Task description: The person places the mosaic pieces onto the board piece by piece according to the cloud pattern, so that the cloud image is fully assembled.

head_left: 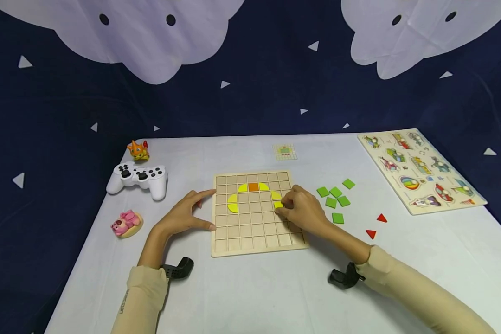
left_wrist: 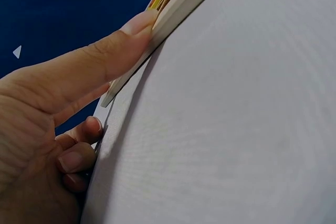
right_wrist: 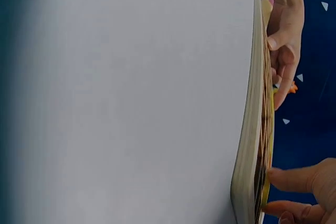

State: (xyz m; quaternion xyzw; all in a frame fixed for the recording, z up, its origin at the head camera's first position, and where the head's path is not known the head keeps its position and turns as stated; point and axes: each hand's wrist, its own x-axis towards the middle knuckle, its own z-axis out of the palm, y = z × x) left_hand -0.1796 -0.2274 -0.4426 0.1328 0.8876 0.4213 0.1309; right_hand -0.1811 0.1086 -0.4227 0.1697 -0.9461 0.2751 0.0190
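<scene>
A wooden grid board point(head_left: 246, 243) lies on the white table. My left hand point(head_left: 181, 215) steadies its left side, thumb and index finger spread apart; in the left wrist view the thumb point(left_wrist: 105, 59) presses along the board's edge. Over the board's right part, my right hand point(head_left: 305, 211) pinches a yellow quarter-circle piece point(head_left: 278, 204) between thumb and index finger, right at the grid. Another yellow piece point(head_left: 276, 195) sits just above it. Farther left in the grid are an orange square point(head_left: 253, 187) between two yellow quarter circles and a yellow pair point(head_left: 233, 203).
Right of the board lie several green squares point(head_left: 337, 218) and two red triangles point(head_left: 382, 218). A small pattern card point(head_left: 285, 151) is behind the board. A picture puzzle point(head_left: 421, 169) lies far right. A white game controller point(head_left: 138, 177), orange figurine point(head_left: 138, 150) and pink figurine point(head_left: 127, 223) stand left.
</scene>
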